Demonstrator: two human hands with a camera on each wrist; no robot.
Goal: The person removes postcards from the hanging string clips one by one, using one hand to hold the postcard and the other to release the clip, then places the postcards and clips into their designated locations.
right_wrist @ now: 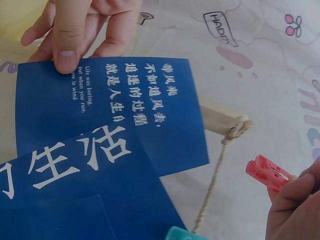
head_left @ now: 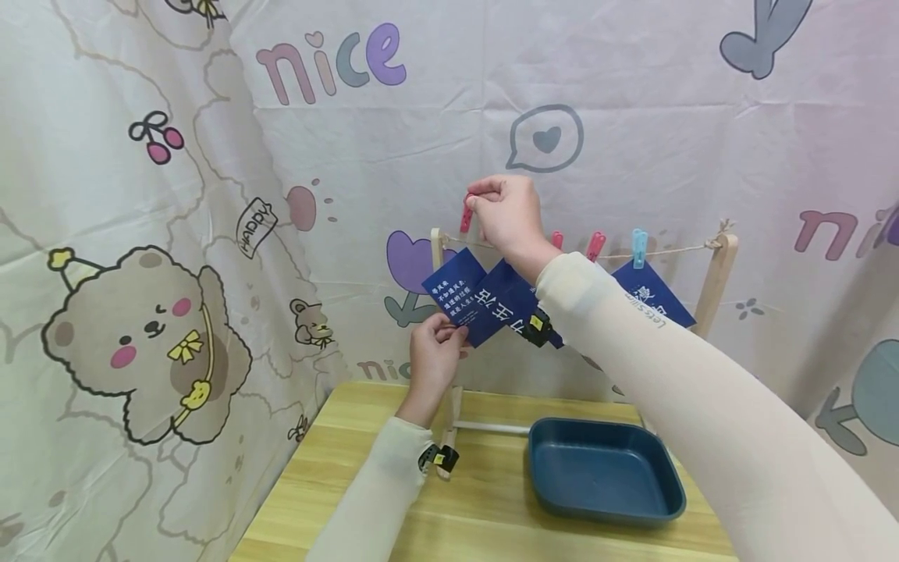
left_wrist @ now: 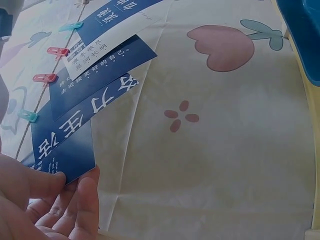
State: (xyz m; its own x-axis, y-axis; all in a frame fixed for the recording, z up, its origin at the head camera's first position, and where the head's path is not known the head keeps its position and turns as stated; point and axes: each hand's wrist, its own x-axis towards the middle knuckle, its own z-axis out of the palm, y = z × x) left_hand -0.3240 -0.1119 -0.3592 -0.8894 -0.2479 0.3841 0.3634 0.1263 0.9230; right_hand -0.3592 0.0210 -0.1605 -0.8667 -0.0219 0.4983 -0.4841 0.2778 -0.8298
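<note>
My left hand [head_left: 435,355] pinches the lower edge of a blue card [head_left: 455,285] with white lettering, thumb on its printed face. Above and a little right of it, my right hand [head_left: 511,218] pinches a red clothespin [head_left: 466,216] by its upper end. In the right wrist view this clothespin [right_wrist: 267,172] is apart from the card and the twine [right_wrist: 211,187]. A neighbouring blue card [right_wrist: 150,175] with large white characters overlaps the held card and hangs by a teal clothespin [right_wrist: 185,234].
More cards hang along the twine, under red clothespins [left_wrist: 45,78] and a light-blue one [head_left: 639,248]. Wooden posts [head_left: 718,281] hold the twine at both ends. A dark blue tray [head_left: 597,511] stands on the wooden table [head_left: 485,523], before a printed cloth backdrop [head_left: 435,148].
</note>
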